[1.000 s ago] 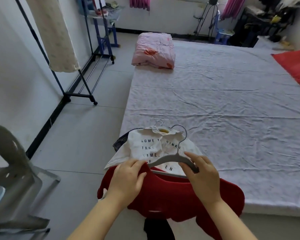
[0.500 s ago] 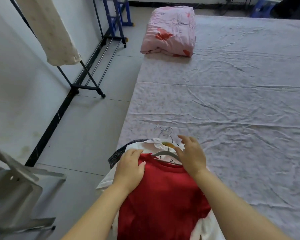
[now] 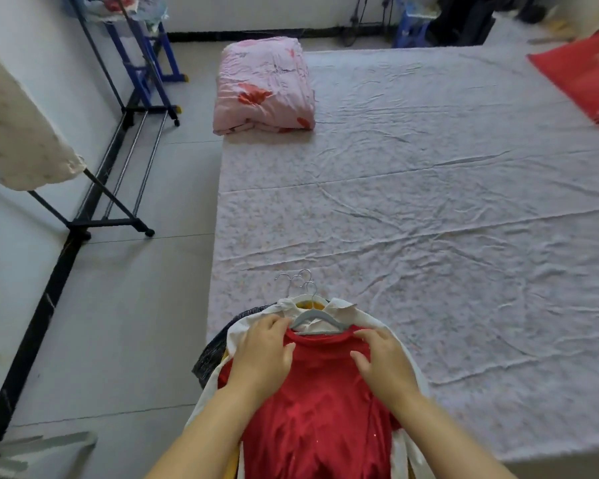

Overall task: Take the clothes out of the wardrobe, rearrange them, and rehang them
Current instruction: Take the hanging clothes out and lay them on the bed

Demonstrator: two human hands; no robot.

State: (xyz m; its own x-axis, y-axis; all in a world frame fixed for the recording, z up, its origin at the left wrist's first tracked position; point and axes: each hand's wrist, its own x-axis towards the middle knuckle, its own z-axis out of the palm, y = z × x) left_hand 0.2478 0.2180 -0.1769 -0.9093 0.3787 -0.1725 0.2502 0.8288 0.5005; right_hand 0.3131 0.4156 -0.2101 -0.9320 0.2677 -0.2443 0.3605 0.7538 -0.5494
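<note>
Red top point(image 3: 319, 409): is lying flat at 6 o'clock, on top of a pile at the near edge of the bed; smooth, soft fabric with faint sparkly specks.
Left hand point(image 3: 261, 354): is resting palm down on the top's shoulder at the 9 o'clock side, fingers loosely spread and gripping nothing, fingertips reaching the hanger's arm.
Right hand point(image 3: 384, 361): is pressing on the shoulder at the 3 o'clock side, fingers nearly straight, thumb pointing inward, holding nothing.
Grey hanger point(image 3: 320, 321): is sitting in the red neckline; slim, curved, matte.
White shirt point(image 3: 343, 309): is lying beneath, its collar showing at 12 o'clock of the top.
Metal hooks point(image 3: 300, 281): are fanning out past the collar; thin, shiny wire.
Dark knit garment point(image 3: 211, 354): is peeking out at 9 o'clock; speckled weave.
Bed sheet point(image 3: 429, 219): is stretching away, pale and creased.
Folded quilt point(image 3: 263, 88): is sitting at 12 o'clock; puffy, pink, flowered.
Clothes rack point(image 3: 118, 167): is standing at 10 o'clock; dark metal tubes.
</note>
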